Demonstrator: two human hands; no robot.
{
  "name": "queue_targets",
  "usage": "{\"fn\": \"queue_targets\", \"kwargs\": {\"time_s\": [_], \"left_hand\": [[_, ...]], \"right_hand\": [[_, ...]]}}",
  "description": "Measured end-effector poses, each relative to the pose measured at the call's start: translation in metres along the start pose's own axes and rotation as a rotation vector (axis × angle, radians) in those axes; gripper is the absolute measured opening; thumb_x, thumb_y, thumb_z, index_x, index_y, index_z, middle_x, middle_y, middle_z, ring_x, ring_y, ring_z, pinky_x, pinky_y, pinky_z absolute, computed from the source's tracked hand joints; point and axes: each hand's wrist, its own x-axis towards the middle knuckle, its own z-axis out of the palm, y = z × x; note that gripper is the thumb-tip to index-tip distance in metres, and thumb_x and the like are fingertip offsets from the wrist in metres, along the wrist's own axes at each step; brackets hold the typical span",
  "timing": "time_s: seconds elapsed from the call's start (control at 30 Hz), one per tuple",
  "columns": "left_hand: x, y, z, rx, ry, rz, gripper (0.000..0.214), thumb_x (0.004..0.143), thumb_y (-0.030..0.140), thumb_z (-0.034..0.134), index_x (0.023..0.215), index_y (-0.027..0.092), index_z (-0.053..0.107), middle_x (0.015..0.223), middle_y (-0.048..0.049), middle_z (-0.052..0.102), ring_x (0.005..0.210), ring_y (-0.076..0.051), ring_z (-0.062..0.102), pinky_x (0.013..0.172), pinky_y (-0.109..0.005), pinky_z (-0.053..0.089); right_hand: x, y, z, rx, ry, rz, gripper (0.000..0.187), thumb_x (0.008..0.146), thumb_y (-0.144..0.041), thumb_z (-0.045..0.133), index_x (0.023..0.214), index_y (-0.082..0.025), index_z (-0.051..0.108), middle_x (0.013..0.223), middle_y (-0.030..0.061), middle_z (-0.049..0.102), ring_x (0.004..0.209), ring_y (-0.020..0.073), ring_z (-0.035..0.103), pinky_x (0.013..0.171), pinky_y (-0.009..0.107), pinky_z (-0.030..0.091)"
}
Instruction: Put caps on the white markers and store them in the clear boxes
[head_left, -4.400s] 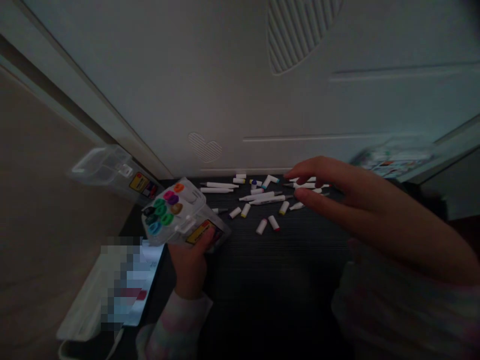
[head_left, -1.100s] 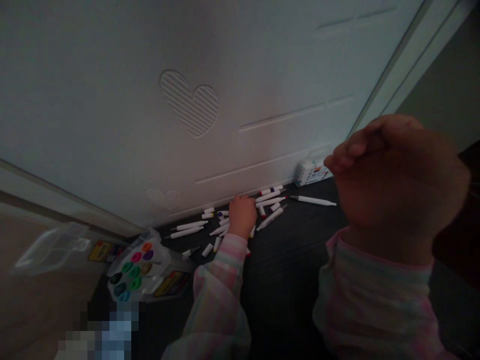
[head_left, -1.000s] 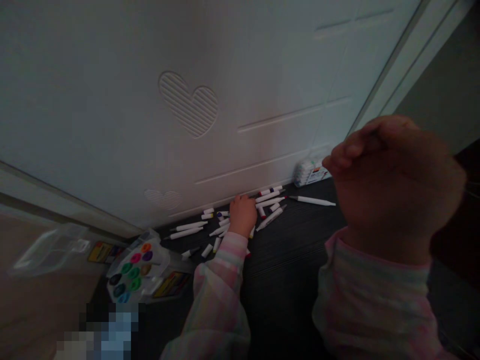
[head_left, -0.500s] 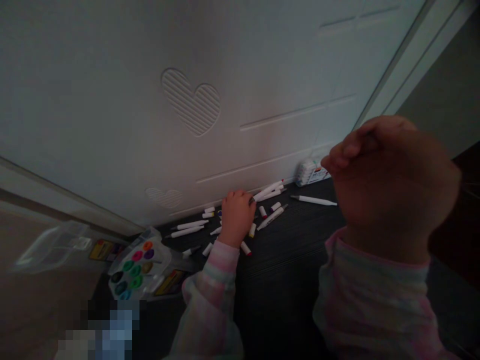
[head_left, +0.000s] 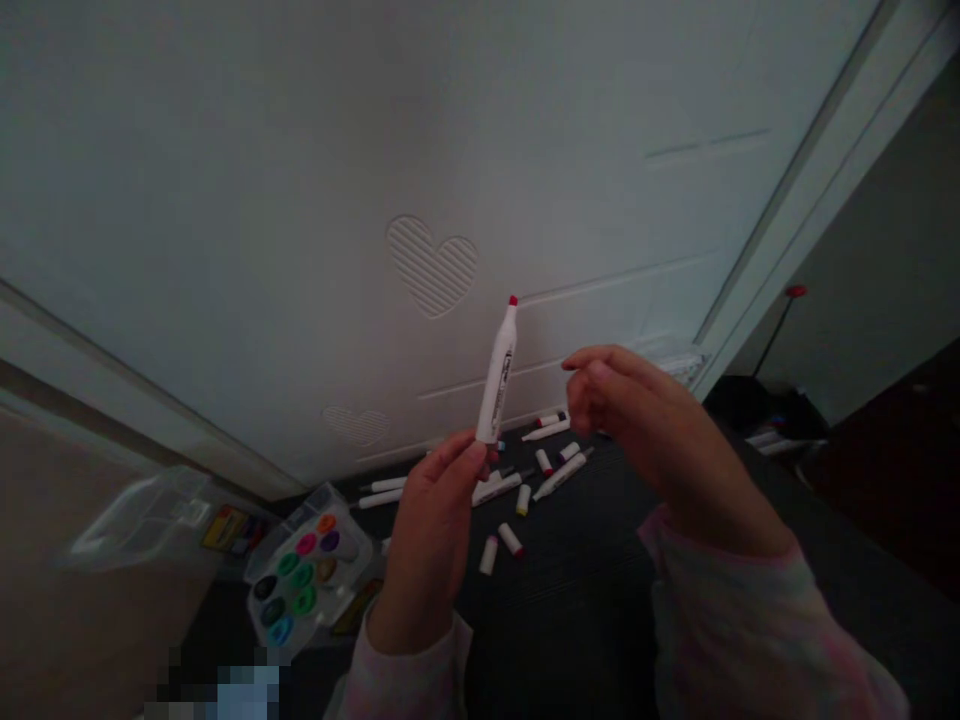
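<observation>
My left hand (head_left: 442, 490) pinches the lower end of a white marker (head_left: 498, 372) between thumb and fingers. The marker stands nearly upright, tilted a little right, with its red tip uncovered at the top. To its right, my right hand (head_left: 626, 405) is in the air, index finger reaching left and the other fingers loosely curled; I see nothing in it. Below the hands, loose white markers (head_left: 559, 475) and several caps lie on the dark surface, among them a red-ended cap (head_left: 511, 540) and a yellow-ended cap (head_left: 523, 500).
A clear plastic case (head_left: 349, 535) with colourful round-ended markers stands at the left, its transparent lid (head_left: 142, 520) beyond. A white panel with embossed hearts (head_left: 433, 265) rises behind. A clear package (head_left: 679, 360) is partly hidden behind my right hand.
My left hand has lifted a red-tipped marker from the pile and holds it up. My right hand has moved left and lower, nearer to the marker. The view has shifted.
</observation>
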Motion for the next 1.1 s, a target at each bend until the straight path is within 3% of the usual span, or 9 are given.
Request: {"fn": "queue_targets", "kwargs": {"time_s": [0.13,0.37,0.43,0.57,0.63,0.73,0.9,1.1], "left_hand": [[-0.013,0.004,0.008,-0.115,-0.171,-0.097,0.013,0.066,0.028,0.063,0.068,0.017,0.068,0.069,-0.0023,0.062,0.066,-0.012,0.054,0.063,-0.025,0.045],[-0.016,0.004,0.006,0.013,-0.323,-0.150,0.018,0.072,0.030,0.055,0.073,0.016,0.066,0.072,-0.0046,0.063,0.070,-0.016,0.056,0.065,-0.030,0.046],[-0.015,0.005,0.000,0.163,-0.317,-0.087,0.020,0.076,0.033,0.052,0.076,0.018,0.065,0.073,-0.0029,0.064,0.072,-0.017,0.057,0.066,-0.029,0.045],[-0.009,0.009,-0.011,0.627,-0.105,0.198,0.019,0.082,0.030,0.048,0.081,0.020,0.063,0.079,-0.0005,0.065,0.075,-0.015,0.058,0.070,-0.027,0.043],[-0.005,0.008,-0.015,0.859,-0.078,0.307,0.017,0.083,0.027,0.047,0.082,0.019,0.061,0.081,-0.0014,0.064,0.077,-0.015,0.057,0.073,-0.028,0.043],[0.001,0.000,-0.018,1.154,-0.224,0.329,0.017,0.084,0.026,0.045,0.083,0.018,0.060,0.083,-0.0031,0.064,0.079,-0.017,0.058,0.073,-0.029,0.043],[0.008,-0.021,-0.020,1.603,-0.514,0.163,0.015,0.082,0.029,0.049,0.087,0.019,0.059,0.088,-0.0052,0.065,0.083,-0.022,0.060,0.071,-0.033,0.045],[0.011,-0.041,-0.015,1.692,-0.607,0.077,0.018,0.074,0.025,0.057,0.091,0.018,0.061,0.091,-0.0082,0.067,0.085,-0.025,0.063,0.070,-0.035,0.049]], "right_hand": [[-0.002,0.007,0.018,-0.036,-0.151,0.083,0.030,0.075,-0.041,0.060,0.097,-0.020,0.058,0.058,-0.0047,0.050,0.052,0.0099,0.047,0.048,0.022,0.036],[-0.004,0.018,0.026,0.042,-0.130,0.168,0.022,0.074,-0.040,0.061,0.072,-0.019,0.057,0.058,-0.0050,0.048,0.046,0.0076,0.045,0.042,0.021,0.034],[-0.005,0.017,0.025,0.043,-0.106,0.171,0.023,0.073,-0.040,0.062,0.068,-0.019,0.056,0.055,-0.0048,0.049,0.046,0.0078,0.044,0.041,0.020,0.033],[-0.004,0.010,0.026,0.008,0.002,0.135,0.024,0.070,-0.039,0.064,0.062,-0.019,0.054,0.053,-0.0035,0.050,0.047,0.0091,0.045,0.041,0.021,0.033],[-0.003,0.008,0.027,0.033,0.072,0.088,0.023,0.067,-0.037,0.065,0.061,-0.019,0.054,0.053,-0.0035,0.048,0.047,0.0096,0.044,0.042,0.022,0.033],[-0.001,0.007,0.026,0.143,0.133,-0.016,0.017,0.067,-0.031,0.065,0.062,-0.019,0.053,0.054,-0.0047,0.043,0.047,0.0091,0.040,0.043,0.024,0.033],[0.002,0.003,0.025,0.317,0.175,-0.080,0.012,0.071,-0.019,0.056,0.060,-0.020,0.051,0.050,-0.0060,0.031,0.043,0.0081,0.030,0.043,0.024,0.030],[0.003,-0.003,0.023,0.467,0.269,-0.112,0.020,0.070,-0.018,0.056,0.052,-0.020,0.046,0.049,-0.0049,0.028,0.043,0.0085,0.027,0.041,0.024,0.030]]}}
